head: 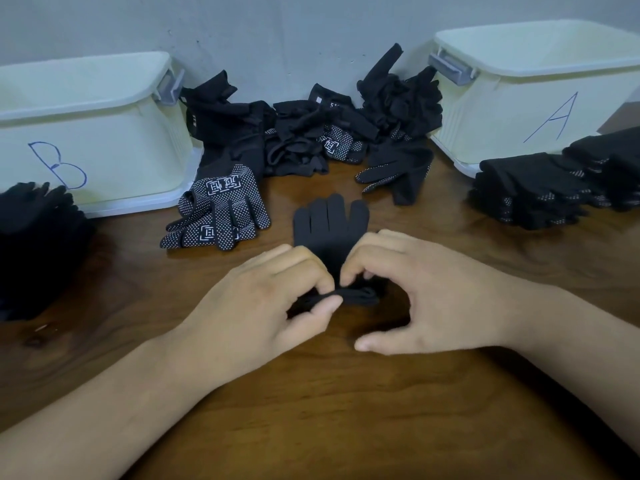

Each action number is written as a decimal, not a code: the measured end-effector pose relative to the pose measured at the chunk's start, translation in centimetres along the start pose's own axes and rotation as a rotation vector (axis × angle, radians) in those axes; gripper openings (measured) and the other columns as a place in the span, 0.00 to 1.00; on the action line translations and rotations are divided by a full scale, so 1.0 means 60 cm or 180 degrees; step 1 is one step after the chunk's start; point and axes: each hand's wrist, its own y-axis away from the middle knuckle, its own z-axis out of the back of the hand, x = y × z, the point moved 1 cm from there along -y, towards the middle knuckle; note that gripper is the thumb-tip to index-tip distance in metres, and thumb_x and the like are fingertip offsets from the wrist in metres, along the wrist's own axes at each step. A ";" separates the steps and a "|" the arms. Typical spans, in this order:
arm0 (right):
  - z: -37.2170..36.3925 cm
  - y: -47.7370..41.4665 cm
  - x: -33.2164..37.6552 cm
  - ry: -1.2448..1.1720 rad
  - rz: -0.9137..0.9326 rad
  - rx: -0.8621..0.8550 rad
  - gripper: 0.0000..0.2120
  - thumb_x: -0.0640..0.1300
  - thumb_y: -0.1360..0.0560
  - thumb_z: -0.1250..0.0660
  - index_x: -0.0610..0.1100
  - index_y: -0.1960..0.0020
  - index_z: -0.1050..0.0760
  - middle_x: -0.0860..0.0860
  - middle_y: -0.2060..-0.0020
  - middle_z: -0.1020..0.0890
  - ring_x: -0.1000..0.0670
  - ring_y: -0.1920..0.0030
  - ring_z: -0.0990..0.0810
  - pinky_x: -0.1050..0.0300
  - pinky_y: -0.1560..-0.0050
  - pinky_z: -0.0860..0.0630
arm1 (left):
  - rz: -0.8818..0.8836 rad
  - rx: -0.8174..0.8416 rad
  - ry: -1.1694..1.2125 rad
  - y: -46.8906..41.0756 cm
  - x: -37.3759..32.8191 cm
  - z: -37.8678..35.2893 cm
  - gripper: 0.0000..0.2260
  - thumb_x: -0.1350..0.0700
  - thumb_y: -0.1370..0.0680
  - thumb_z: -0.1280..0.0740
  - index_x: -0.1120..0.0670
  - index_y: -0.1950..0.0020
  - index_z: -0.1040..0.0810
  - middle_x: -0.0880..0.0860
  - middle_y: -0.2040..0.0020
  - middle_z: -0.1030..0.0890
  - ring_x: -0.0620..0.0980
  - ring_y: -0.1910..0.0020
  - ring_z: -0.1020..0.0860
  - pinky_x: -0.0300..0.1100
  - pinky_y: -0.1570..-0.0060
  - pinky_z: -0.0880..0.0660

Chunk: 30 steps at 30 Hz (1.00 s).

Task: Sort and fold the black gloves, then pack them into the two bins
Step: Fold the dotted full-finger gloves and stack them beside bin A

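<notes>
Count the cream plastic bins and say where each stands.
2. The cream plastic bin marked B stands back left on the brown wooden table, the cream plastic bin marked A back right. No others show.

Wooden table (pixel 311 410). Bin marked B (pixel 114 147) is set at the left rear and bin marked A (pixel 502 112) at the right rear. A loose heap of gloves (pixel 304 133) is piled between them.

A dotted glove (pixel 221 209) is laid just beside bin B. A left stack (pixel 38 237) and a right stack (pixel 533 188) are placed before the bins.

A plain black glove (pixel 329 223), fingers pointed away, is pinched at its rolled cuff by the left hand (pixel 256 299) and the right hand (pixel 426 292).
</notes>
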 end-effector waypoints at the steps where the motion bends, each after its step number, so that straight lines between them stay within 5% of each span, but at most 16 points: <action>1: -0.002 -0.001 0.001 0.0121 -0.0068 -0.0144 0.23 0.60 0.25 0.24 0.55 0.34 0.25 0.62 0.40 0.24 0.57 0.41 0.25 0.55 0.44 0.22 | 0.0093 -0.0024 0.0155 0.000 -0.001 0.001 0.09 0.45 0.16 0.34 0.50 0.48 0.21 0.42 0.48 0.22 0.46 0.50 0.23 0.44 0.50 0.25; 4: -0.006 -0.003 0.000 0.0504 -0.0143 -0.0347 0.16 0.53 0.20 0.30 0.56 0.32 0.22 0.63 0.37 0.21 0.57 0.39 0.23 0.52 0.42 0.21 | 0.0463 -0.0032 0.0699 0.004 -0.004 0.004 0.07 0.45 0.15 0.36 0.47 0.43 0.22 0.40 0.42 0.21 0.46 0.41 0.21 0.44 0.43 0.25; 7: -0.003 -0.002 -0.008 0.0337 -0.0224 -0.0470 0.13 0.54 0.18 0.34 0.57 0.36 0.18 0.62 0.45 0.15 0.57 0.43 0.19 0.48 0.42 0.21 | 0.0831 -0.0001 0.1442 0.011 0.006 0.008 0.16 0.46 0.16 0.38 0.47 0.29 0.28 0.43 0.30 0.22 0.49 0.28 0.24 0.53 0.31 0.26; 9: 0.003 -0.001 -0.009 0.0064 -0.0291 -0.0560 0.11 0.53 0.18 0.32 0.57 0.37 0.17 0.61 0.50 0.14 0.57 0.48 0.17 0.49 0.44 0.21 | 0.0863 0.0130 0.1613 0.012 0.008 0.013 0.21 0.49 0.18 0.37 0.45 0.25 0.33 0.43 0.29 0.22 0.54 0.34 0.19 0.60 0.39 0.21; 11: 0.005 0.000 -0.007 -0.0176 -0.0353 -0.0617 0.09 0.52 0.17 0.30 0.56 0.38 0.16 0.61 0.54 0.14 0.55 0.53 0.16 0.53 0.48 0.21 | 0.0960 0.0248 0.1458 0.011 0.004 0.014 0.24 0.52 0.19 0.34 0.39 0.25 0.36 0.37 0.31 0.21 0.63 0.52 0.16 0.47 0.61 0.19; 13: 0.006 0.002 -0.006 -0.0495 -0.0484 -0.0682 0.07 0.49 0.17 0.29 0.57 0.40 0.15 0.62 0.59 0.15 0.53 0.62 0.17 0.61 0.58 0.24 | 0.1102 0.0176 0.1283 0.010 -0.001 0.011 0.24 0.52 0.19 0.30 0.36 0.27 0.33 0.34 0.36 0.20 0.60 0.62 0.18 0.38 0.69 0.25; 16: 0.007 0.006 -0.006 -0.0914 -0.0626 -0.0701 0.06 0.46 0.18 0.27 0.54 0.43 0.14 0.61 0.59 0.14 0.53 0.60 0.15 0.67 0.59 0.26 | 0.1379 0.0057 0.1259 0.006 -0.003 0.010 0.20 0.46 0.22 0.26 0.38 0.32 0.26 0.38 0.40 0.16 0.57 0.53 0.14 0.50 0.49 0.18; 18: 0.008 0.007 -0.007 -0.1261 -0.0673 -0.0616 0.06 0.46 0.17 0.28 0.51 0.43 0.14 0.61 0.55 0.12 0.57 0.51 0.13 0.68 0.52 0.24 | 0.1382 -0.0034 0.1352 0.006 -0.005 0.008 0.13 0.46 0.21 0.26 0.40 0.37 0.21 0.40 0.46 0.14 0.47 0.50 0.14 0.52 0.46 0.19; 22: 0.003 0.005 -0.017 -0.1739 -0.0859 -0.0390 0.26 0.58 0.19 0.28 0.32 0.41 0.19 0.40 0.49 0.13 0.41 0.44 0.13 0.39 0.39 0.18 | 0.1490 -0.0003 0.1745 0.004 -0.011 0.002 0.05 0.46 0.16 0.33 0.40 0.40 0.24 0.44 0.56 0.12 0.46 0.54 0.14 0.55 0.50 0.20; 27: 0.018 0.001 -0.020 -0.2002 -0.0981 -0.0164 0.13 0.47 0.25 0.19 0.41 0.47 0.16 0.47 0.55 0.13 0.43 0.53 0.13 0.41 0.44 0.16 | 0.1611 0.0015 0.1864 -0.002 -0.014 0.001 0.05 0.46 0.15 0.35 0.39 0.40 0.27 0.45 0.57 0.12 0.50 0.56 0.15 0.61 0.45 0.23; 30: 0.016 -0.003 -0.025 -0.1933 -0.1235 -0.0295 0.16 0.50 0.27 0.18 0.43 0.58 0.22 0.38 0.62 0.20 0.40 0.65 0.24 0.47 0.57 0.24 | 0.1739 -0.0172 0.2060 -0.002 -0.013 -0.001 0.09 0.44 0.16 0.32 0.41 0.37 0.26 0.46 0.54 0.12 0.50 0.51 0.15 0.56 0.43 0.22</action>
